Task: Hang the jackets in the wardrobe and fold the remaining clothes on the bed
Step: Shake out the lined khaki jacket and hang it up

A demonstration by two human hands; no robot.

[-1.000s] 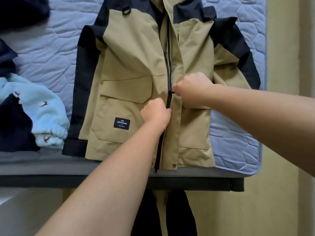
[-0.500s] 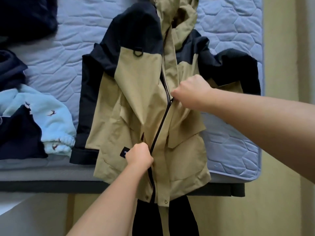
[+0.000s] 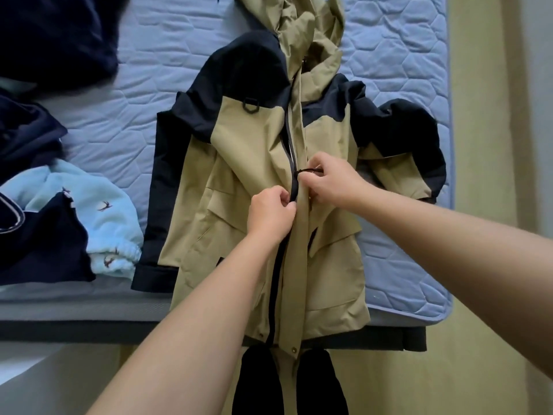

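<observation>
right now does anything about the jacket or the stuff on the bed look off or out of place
Nothing looks damaged or spilled. The khaki and black jacket has its hem over the mattress edge while the left hand and right hand work its zipper. The clothes pile lies unfolded.

Nothing here can be read. The dark patch label on my jacket point(image 3: 239, 205) sits below the fingers point(image 3: 281, 202) of my left hand, and only a sliver of it shows past my forearm, too little to make out any lettering. I see no other text, number or sign.
</observation>
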